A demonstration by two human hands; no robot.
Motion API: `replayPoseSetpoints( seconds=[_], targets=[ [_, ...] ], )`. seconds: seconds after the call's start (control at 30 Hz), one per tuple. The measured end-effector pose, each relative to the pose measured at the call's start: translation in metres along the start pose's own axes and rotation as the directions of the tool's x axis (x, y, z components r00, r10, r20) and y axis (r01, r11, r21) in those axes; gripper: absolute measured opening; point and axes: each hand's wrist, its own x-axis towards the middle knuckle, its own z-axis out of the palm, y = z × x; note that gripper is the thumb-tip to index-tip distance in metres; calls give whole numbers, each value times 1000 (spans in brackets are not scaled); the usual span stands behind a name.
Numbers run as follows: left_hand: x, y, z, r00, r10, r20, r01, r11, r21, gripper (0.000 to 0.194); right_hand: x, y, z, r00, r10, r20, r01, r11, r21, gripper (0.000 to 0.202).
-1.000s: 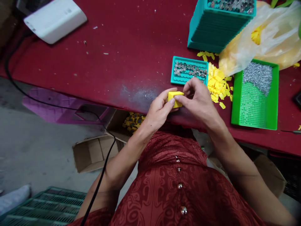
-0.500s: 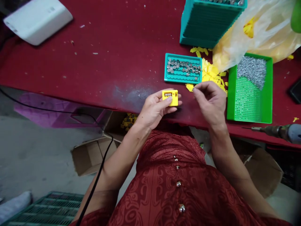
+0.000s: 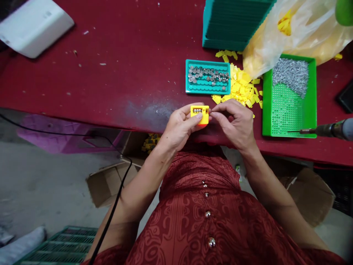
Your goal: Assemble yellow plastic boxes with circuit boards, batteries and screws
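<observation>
A small yellow case with round metal cells in its slot is held in my left hand, the thumb across its face. Close to the case's right side is my right hand, thumb and forefinger pinched together; what they hold, if anything, is too small to make out. Behind the hands lies a teal tray with rows of small round metal cells. Loose yellow pieces are heaped at the tray's right.
A green basket of small metal parts stands right, a screwdriver-like tool over its front edge. Stacked teal trays, a plastic bag and a white device sit farther back. A black cable crosses my left arm.
My right hand has moved left, from near the yellow pieces to the side of the yellow case. The view has shifted slightly, and the tool now overlaps the green basket's front edge.
</observation>
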Motion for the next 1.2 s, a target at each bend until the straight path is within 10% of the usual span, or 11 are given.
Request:
replayPoseSetpoints(
  seconds=[0.37,0.6,0.9,1.2],
  targets=[
    [-3,1,12,987,-133,86,127,990,68,40,-10,10,-4,999,-46,-24,42,988,-147,13],
    [-2,6,11,991,-135,12,135,991,14,28,-12,36,-44,993,16,-121,-52,953,-300,13],
    [-2,11,6,996,-80,-24,81,996,47,25,-20,56,-27,997,-25,79,63,845,-530,27],
    [-3,12,5,995,-92,-24,92,995,-23,28,11,54,-33,987,4,160,63,909,-413,6]
  ],
)
